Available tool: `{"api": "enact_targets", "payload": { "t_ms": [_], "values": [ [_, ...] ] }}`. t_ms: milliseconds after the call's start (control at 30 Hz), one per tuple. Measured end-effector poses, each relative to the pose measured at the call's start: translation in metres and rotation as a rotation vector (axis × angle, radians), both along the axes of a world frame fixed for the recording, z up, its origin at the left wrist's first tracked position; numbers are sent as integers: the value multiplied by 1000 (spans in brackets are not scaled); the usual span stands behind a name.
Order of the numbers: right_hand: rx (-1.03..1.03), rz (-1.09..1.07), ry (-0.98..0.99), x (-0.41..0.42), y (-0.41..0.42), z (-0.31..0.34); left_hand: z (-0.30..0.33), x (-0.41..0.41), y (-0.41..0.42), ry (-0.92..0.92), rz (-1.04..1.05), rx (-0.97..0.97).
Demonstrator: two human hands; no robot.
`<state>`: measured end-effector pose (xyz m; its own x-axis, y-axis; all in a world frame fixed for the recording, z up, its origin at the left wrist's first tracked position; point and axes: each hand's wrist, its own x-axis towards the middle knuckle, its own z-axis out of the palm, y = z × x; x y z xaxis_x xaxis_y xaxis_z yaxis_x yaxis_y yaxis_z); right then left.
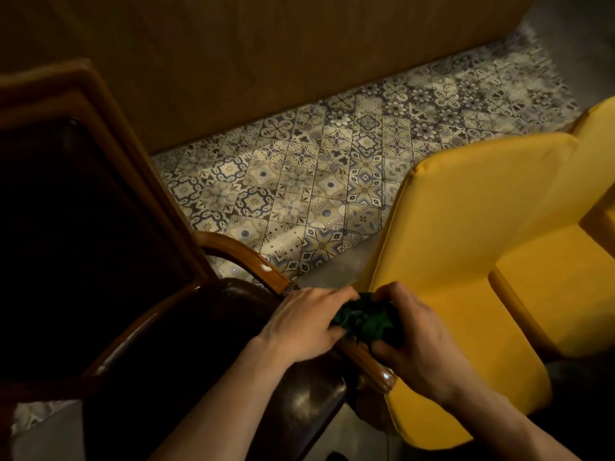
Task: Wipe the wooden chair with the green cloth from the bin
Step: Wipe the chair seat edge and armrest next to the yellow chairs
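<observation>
A wooden chair (pixel 139 181) with a dark leather seat and back fills the left side. Its curved right armrest (pixel 253 257) runs down toward the bottom centre. A crumpled green cloth (pixel 364 319) lies bunched on that armrest. My left hand (pixel 304 322) grips the cloth's left side and rests on the armrest. My right hand (pixel 419 337) clutches the cloth's right side, over the armrest's front end (pixel 382 372). Both hands cover part of the cloth. No bin is in view.
A yellow padded chair (pixel 466 244) stands close on the right, almost touching the armrest. Patterned floor tiles (pixel 299 181) lie between the chairs. A wooden panel wall (pixel 266 54) runs along the back.
</observation>
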<state>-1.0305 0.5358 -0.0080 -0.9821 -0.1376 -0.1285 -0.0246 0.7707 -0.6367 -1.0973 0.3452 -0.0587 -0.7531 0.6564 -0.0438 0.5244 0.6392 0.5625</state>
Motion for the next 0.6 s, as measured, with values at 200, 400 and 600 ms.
{"api": "enact_targets", "payload": {
  "t_ms": [200, 400, 600],
  "values": [
    [4, 52, 110, -36, -38, 16, 24, -30, -43, 64, 123, -33],
    [20, 35, 160, -67, -84, 1, 21, -60, -90, 105, 183, -61],
    [33, 3, 163, -89, -107, -31, -10, -85, -121, 103, 180, -91]
  ]
}}
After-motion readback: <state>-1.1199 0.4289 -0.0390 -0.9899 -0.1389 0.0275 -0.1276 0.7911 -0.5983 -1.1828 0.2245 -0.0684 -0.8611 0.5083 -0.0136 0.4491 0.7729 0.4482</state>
